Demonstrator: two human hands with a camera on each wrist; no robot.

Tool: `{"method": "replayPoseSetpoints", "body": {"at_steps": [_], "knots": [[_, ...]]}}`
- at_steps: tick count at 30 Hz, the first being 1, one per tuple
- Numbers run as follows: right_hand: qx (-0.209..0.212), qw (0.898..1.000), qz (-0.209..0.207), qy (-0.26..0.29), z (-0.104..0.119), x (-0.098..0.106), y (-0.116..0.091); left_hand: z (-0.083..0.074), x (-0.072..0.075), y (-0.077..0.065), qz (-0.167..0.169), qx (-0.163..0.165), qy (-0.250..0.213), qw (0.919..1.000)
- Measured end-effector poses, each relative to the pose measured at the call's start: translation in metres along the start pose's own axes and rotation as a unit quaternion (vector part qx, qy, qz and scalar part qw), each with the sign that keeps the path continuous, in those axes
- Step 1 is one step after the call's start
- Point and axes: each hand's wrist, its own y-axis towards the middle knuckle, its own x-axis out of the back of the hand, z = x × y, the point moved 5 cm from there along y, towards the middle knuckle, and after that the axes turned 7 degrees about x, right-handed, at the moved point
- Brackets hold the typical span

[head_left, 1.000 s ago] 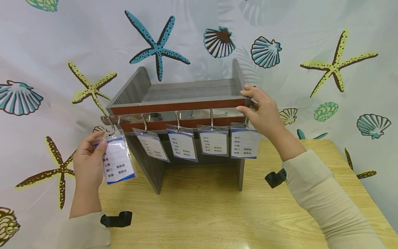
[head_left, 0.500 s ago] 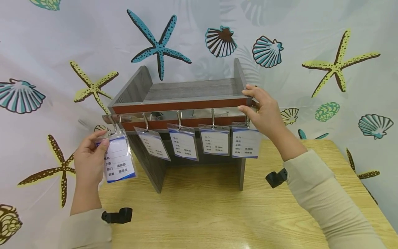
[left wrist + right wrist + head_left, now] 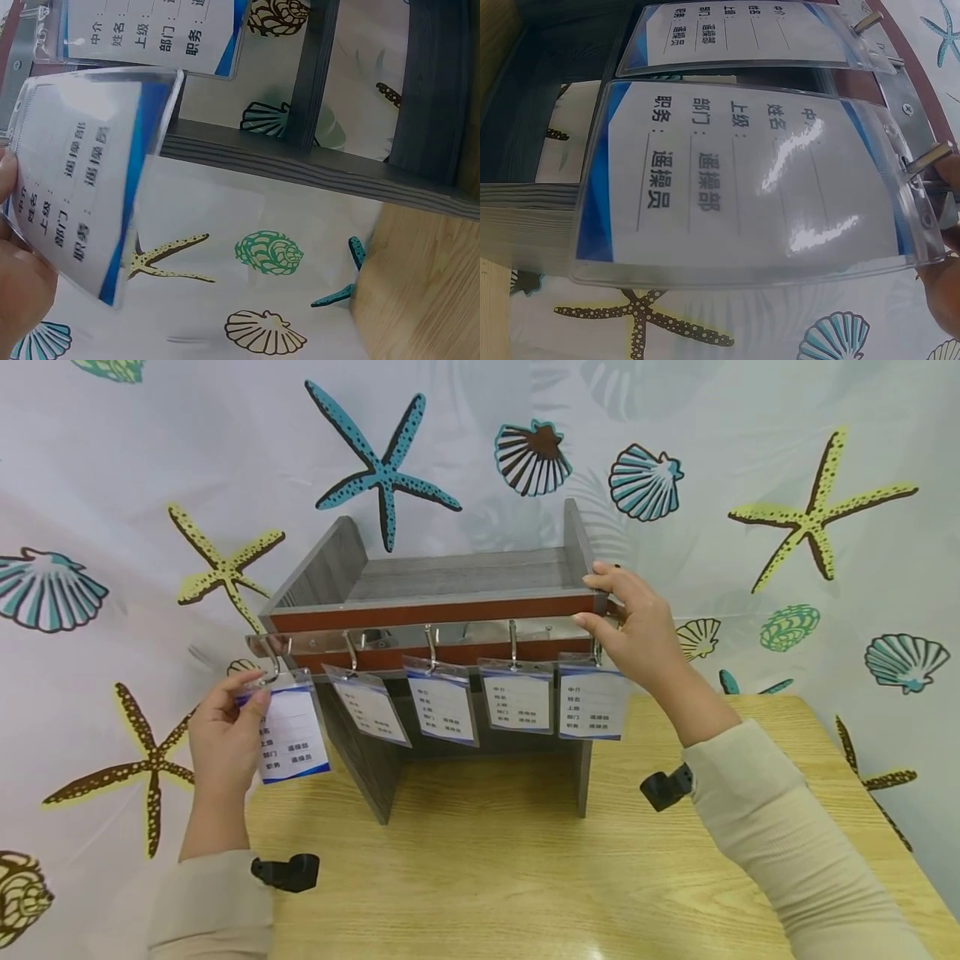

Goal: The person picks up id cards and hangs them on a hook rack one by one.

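In the head view my left hand (image 3: 225,735) pinches an ID badge (image 3: 295,731) in a clear sleeve by its upper left edge. The badge's top edge is right at the tip of the leftmost metal hook (image 3: 273,662). My left thumb lies over part of the card. My right hand (image 3: 633,631) grips the front right corner of a grey wooden shelf (image 3: 465,578), thumb at the front and fingers at the side panel. Several similar badges hang along the hook rail (image 3: 480,633); the rightmost hanging badge (image 3: 735,180) fills much of the right wrist view.
The shelf stands on a wooden table (image 3: 487,877) on its grey side panels (image 3: 360,756). Close behind it hangs a pale curtain (image 3: 480,402) printed with starfish and shells. In the left wrist view a hanging badge (image 3: 150,30) is just beside the held one.
My left hand has moved slightly up and to the right with the badge, bringing its top edge nearer the leftmost hook. My right hand stays at the shelf corner.
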Motion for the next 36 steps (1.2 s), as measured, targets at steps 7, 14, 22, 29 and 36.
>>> {"method": "replayPoseSetpoints", "body": {"at_steps": [7, 14, 22, 29, 36], "knots": [[-0.001, 1.000, -0.009, 0.001, 0.001, 0.003, -0.001, -0.002, -0.003, 0.005, 0.002, -0.027, -0.014, 0.9995], [-0.014, 1.000, -0.008, 0.009, 0.001, 0.004, -0.003, -0.004, -0.003, 0.006, 0.001, -0.018, -0.081, 0.9965], [-0.032, 0.998, -0.016, 0.060, -0.004, 0.010, -0.020, -0.008, -0.002, -0.004, -0.003, 0.013, -0.113, 0.9935], [-0.073, 0.996, -0.029, 0.035, -0.010, 0.022, -0.054, -0.012, 0.002, -0.027, -0.069, -0.005, -0.018, 0.9974], [-0.074, 0.997, -0.016, -0.034, -0.014, 0.022, -0.093, -0.028, -0.004, -0.062, -0.120, -0.145, 0.061, 0.9802]]}}
